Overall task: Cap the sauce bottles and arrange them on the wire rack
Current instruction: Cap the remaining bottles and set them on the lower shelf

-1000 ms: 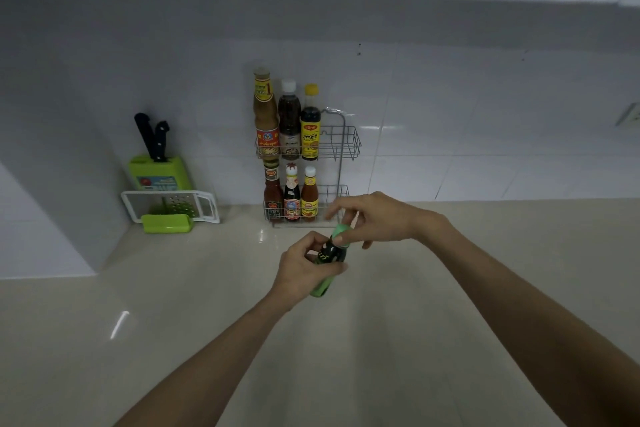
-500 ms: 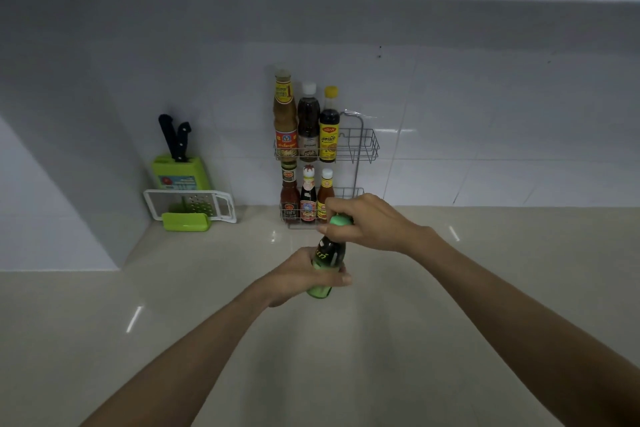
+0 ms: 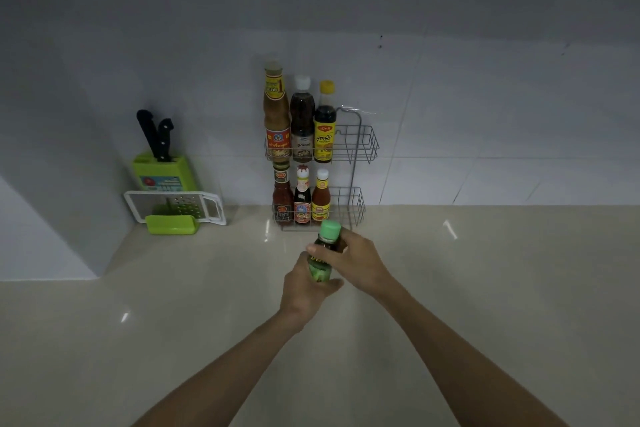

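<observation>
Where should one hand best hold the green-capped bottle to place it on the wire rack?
Grip the green-capped bottle around its body, below the green cap, coming from its right side. It stands nearly upright, and the wire rack has free space only at its right end, so fingers on the right avoid the stored bottles.

I can't read green-capped bottle (image 3: 323,255) label, covered by left hand (image 3: 304,288) and right hand (image 3: 356,265); forearms cut off at bottom edge.

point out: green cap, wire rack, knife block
green cap (image 3: 330,229), head view, on the cap's side wall
wire rack (image 3: 364,146), head view, on the upper basket's bare right front wires
knife block (image 3: 162,174), head view, on its green front face
</observation>
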`<state>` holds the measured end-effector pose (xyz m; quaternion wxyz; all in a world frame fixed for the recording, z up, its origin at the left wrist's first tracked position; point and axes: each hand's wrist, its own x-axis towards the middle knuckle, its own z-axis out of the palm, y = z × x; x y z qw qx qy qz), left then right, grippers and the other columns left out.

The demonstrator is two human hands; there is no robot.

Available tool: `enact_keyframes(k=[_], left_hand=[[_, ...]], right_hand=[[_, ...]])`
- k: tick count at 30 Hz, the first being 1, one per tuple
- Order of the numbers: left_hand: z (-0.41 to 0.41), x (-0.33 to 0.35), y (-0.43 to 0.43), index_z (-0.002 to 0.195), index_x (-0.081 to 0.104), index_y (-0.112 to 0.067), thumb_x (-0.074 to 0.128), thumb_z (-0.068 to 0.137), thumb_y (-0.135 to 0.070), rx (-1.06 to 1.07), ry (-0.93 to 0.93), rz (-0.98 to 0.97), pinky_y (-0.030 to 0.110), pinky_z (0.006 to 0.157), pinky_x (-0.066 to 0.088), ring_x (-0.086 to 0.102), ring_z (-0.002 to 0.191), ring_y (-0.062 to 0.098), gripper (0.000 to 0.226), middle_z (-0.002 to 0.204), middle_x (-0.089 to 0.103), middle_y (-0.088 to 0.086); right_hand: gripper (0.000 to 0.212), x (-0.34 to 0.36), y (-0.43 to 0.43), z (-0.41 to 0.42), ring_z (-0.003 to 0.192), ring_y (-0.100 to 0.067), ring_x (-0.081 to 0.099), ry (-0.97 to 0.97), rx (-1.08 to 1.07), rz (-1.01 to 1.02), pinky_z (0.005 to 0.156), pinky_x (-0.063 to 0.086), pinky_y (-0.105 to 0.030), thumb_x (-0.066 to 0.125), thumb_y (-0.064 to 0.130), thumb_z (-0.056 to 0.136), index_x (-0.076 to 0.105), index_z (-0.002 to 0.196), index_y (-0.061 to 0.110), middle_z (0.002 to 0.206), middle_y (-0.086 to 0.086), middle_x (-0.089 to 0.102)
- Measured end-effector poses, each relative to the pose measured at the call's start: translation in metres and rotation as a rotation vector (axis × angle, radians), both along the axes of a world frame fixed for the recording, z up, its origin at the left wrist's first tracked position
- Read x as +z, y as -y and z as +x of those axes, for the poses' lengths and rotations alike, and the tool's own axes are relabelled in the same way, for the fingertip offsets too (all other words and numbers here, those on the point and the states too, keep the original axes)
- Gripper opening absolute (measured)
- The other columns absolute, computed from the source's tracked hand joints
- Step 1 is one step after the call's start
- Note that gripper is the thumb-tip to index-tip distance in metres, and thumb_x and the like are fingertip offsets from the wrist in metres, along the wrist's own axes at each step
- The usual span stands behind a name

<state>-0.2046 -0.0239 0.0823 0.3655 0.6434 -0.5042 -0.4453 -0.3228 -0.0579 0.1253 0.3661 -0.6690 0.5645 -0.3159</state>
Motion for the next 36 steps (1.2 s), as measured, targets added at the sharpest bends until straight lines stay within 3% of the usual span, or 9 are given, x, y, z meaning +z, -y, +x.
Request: enact_keyframes(k=[5,10,13,15,20,24,30,33,36], left_hand=[[0.010,-0.011,0.038,0.130,0.041,-0.021,0.079,0.068,-0.009,-0.256,-0.028,0.092,0.034,0.092,0.051,0.053,0.114,0.017,0.074,0.128,0.057,0.003],[0.023,-0.014,0.110,0.153,0.013,-0.025,0.070,0.078,-0.003,-0.304,0.011,0.090,0.021,0.104,0.028,0.024,0.140,0.010,0.097,0.158,0.022,-0.005],[0.024,-0.022,0.146,0.154,0.007,-0.026,0.071,0.079,-0.008,-0.290,0.039,0.083,0.024,0.109,0.026,0.020,0.145,0.013,0.100,0.160,0.016,-0.007],[0.022,-0.032,0.163,0.154,0.004,-0.027,0.072,0.078,-0.012,-0.302,0.072,0.086,0.025,0.113,0.022,0.017,0.147,0.015,0.102,0.162,0.010,-0.008],[0.014,-0.055,0.182,0.154,0.008,-0.024,0.063,0.083,-0.005,-0.224,0.078,0.060,0.018,0.106,0.022,0.019,0.147,0.016,0.092,0.161,0.016,-0.006],[0.007,-0.065,0.187,0.153,0.014,-0.027,0.058,0.085,-0.001,-0.130,0.067,0.021,0.014,0.098,0.025,0.031,0.141,0.016,0.085,0.154,0.032,-0.005],[0.005,-0.077,0.187,0.153,0.015,-0.024,0.052,0.089,-0.001,-0.151,0.081,0.056,0.009,0.093,0.024,0.030,0.142,0.017,0.078,0.158,0.028,-0.002],[0.005,-0.080,0.188,0.153,0.015,-0.023,0.051,0.089,-0.001,-0.159,0.103,0.064,0.002,0.080,0.025,0.039,0.131,0.013,0.077,0.157,0.028,0.001],[0.002,-0.078,0.187,0.153,0.013,-0.023,0.052,0.090,-0.002,-0.171,0.127,0.053,0.004,0.082,0.026,0.040,0.122,0.006,0.077,0.158,0.027,0.000]], right_hand=[[0.033,-0.003,0.040,-0.016,0.080,-0.009,0.065,0.115,-0.005,0.141,0.060,0.060,-0.030,0.073,0.041,0.080,0.066,0.107,0.023,0.091,0.009,0.064],[0.026,-0.014,0.130,-0.039,0.094,-0.026,0.067,0.201,-0.244,0.055,0.079,0.059,-0.046,0.076,0.036,0.078,0.066,0.100,0.026,0.091,0.007,0.065],[0.036,-0.031,0.160,-0.044,0.093,-0.021,0.064,0.152,-0.313,-0.077,0.081,0.050,-0.028,0.075,0.028,0.081,0.063,0.112,0.014,0.101,0.001,0.065],[0.034,-0.044,0.174,-0.041,0.093,-0.019,0.061,0.148,-0.314,-0.133,0.080,0.046,-0.025,0.073,0.022,0.083,0.061,0.113,0.011,0.102,0.000,0.062],[0.030,-0.077,0.207,-0.033,0.094,-0.024,0.062,0.083,-0.236,-0.072,0.083,0.050,-0.036,0.073,0.020,0.082,0.061,0.108,0.012,0.102,-0.007,0.066],[0.034,-0.089,0.230,-0.029,0.095,-0.026,0.062,-0.010,-0.160,0.009,0.081,0.049,-0.033,0.073,0.024,0.082,0.058,0.108,0.008,0.103,-0.011,0.066],[0.040,-0.108,0.240,-0.027,0.096,-0.030,0.061,-0.167,-0.052,0.020,0.079,0.048,-0.037,0.074,0.027,0.081,0.057,0.108,0.004,0.104,-0.015,0.067],[0.041,-0.108,0.241,-0.028,0.098,-0.030,0.061,-0.192,-0.039,0.041,0.075,0.045,-0.033,0.074,0.027,0.082,0.056,0.110,0.004,0.107,-0.015,0.067],[0.043,-0.111,0.242,-0.027,0.101,-0.032,0.060,-0.220,-0.015,0.061,0.073,0.040,-0.029,0.071,0.028,0.085,0.053,0.114,0.002,0.110,-0.017,0.066]])
